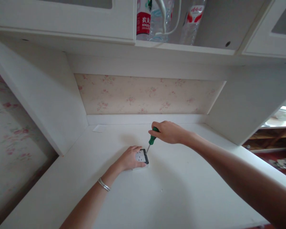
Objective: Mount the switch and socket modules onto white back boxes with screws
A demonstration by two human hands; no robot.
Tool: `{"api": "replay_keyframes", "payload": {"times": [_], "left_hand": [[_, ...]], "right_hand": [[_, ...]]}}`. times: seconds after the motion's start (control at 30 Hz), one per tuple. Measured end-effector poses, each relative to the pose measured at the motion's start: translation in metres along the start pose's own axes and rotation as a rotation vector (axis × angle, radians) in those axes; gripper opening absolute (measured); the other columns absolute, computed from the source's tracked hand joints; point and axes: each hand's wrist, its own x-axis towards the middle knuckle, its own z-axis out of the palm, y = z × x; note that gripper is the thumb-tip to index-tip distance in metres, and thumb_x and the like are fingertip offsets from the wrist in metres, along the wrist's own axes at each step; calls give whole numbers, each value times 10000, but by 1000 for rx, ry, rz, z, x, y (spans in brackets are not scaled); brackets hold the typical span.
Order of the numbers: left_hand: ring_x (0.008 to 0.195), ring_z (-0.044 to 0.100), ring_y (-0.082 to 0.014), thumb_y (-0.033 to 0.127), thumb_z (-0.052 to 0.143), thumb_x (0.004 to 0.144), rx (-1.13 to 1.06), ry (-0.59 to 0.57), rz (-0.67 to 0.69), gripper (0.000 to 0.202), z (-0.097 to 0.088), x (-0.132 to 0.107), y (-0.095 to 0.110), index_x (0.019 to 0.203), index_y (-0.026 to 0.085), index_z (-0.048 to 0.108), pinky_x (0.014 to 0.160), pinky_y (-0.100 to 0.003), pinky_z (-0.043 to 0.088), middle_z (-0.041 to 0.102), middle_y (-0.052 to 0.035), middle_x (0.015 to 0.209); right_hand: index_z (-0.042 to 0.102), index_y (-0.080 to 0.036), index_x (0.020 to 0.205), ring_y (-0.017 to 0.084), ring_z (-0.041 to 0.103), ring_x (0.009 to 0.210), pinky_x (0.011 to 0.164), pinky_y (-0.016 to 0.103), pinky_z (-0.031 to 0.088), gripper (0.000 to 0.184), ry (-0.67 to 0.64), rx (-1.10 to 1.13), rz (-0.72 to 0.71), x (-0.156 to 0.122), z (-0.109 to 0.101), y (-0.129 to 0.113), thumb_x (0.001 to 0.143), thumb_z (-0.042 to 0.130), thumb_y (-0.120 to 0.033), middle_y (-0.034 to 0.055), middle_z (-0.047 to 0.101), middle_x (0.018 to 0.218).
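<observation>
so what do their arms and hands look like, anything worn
Both arms are bare: no sleeves or gloves show. The left hand has a thin silver bangle at the wrist; the right hand shows no ring, watch or band.

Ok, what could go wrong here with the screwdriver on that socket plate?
The screwdriver tip sits at the edge of the socket plate, close to the left hand that pins it; a slip could jab those fingers. The plate lies on the desk, so it might skid under pressure. The right hand holds it slanted, so the tip may slip.

White desk [181,190] bearing socket plate [141,156]
</observation>
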Motion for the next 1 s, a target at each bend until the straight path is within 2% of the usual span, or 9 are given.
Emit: {"api": "replay_keyframes", "payload": {"times": [0.23, 0.63, 0.83, 1.0], "left_hand": [[1243, 407, -299, 597, 708, 579, -53, 12, -7, 856, 4, -2, -4, 1306, 207, 480, 1060, -383, 315, 478, -84, 1345], [1262, 375, -300, 609, 709, 572, -109, 23, -12, 877, 8, -4, -7, 1317, 214, 470, 1076, -389, 296, 466, -77, 1353], [1262, 371, -293, 629, 697, 581, -108, 24, -13, 915, 11, -3, -11, 1334, 170, 452, 1075, -378, 306, 455, -96, 1360], [1261, 372, -283, 627, 699, 586, -107, 41, 8, 916, 13, -4, -12, 1334, 160, 452, 1079, -364, 299, 452, -101, 1362]], "right_hand": [[557, -185, 1000, 220, 595, 726, 568, 278, 331, 492, -50, -33, -5, 8, 0, -9, 915, 241, -553, 124, 660, 865], [557, -200, 978, 228, 593, 722, 561, 280, 324, 430, -70, -20, -55, 16, -3, -10, 898, 299, -535, 108, 662, 857], [528, -207, 1057, 193, 574, 781, 611, 260, 372, 246, -197, 148, -209, 25, -11, -13, 850, 454, -318, 93, 646, 1036], [557, -199, 1013, 181, 564, 827, 624, 238, 408, 286, -287, 237, -387, 25, -15, -17, 747, 489, -116, 87, 602, 1081]]}}
